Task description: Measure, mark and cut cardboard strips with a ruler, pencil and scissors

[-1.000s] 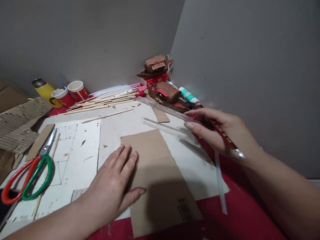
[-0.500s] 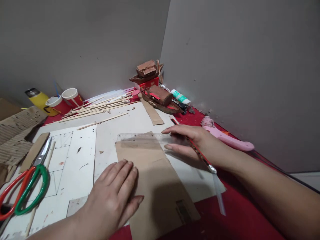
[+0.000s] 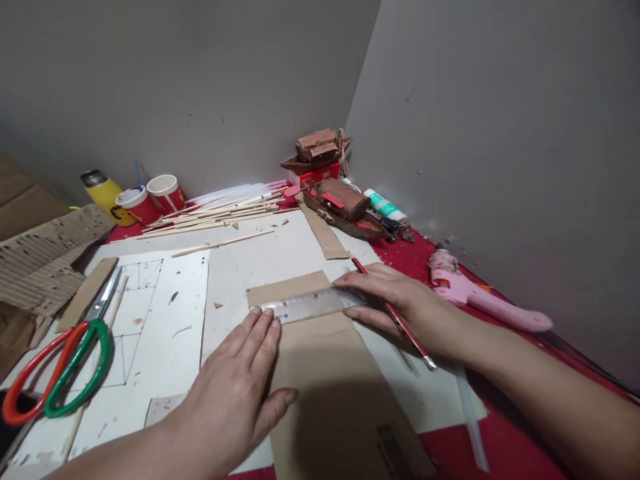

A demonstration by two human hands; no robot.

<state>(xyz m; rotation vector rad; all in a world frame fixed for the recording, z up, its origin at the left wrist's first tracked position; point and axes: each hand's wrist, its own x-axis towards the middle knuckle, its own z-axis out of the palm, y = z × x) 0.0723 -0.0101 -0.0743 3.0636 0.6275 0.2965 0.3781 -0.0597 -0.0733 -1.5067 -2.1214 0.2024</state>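
Observation:
A clear plastic ruler (image 3: 306,305) lies across the upper part of a brown cardboard piece (image 3: 333,363). My left hand (image 3: 233,380) rests flat with fingers stretched out, its fingertips touching the ruler's left end and the cardboard's edge. At the other end, my right hand (image 3: 405,303) holds the ruler between thumb and fingers. A red and black pencil (image 3: 410,339) is tucked in the same hand, its tip pointing away from me and its silver end toward me. Part of the ruler's right end is hidden under the right hand.
Scissors (image 3: 80,367) with red and green handles lie left, on paper with drawn lines (image 3: 175,320). Thin wooden sticks (image 3: 225,213), two cups (image 3: 166,193) and a yellow bottle (image 3: 103,197) stand behind. Two model boats (image 3: 345,200) and a pink glue gun (image 3: 490,303) are at right.
The ruler has come down toward me and now lies flat across the cardboard at a slight slant. My left fingertips now touch its left end. The view has shifted slightly.

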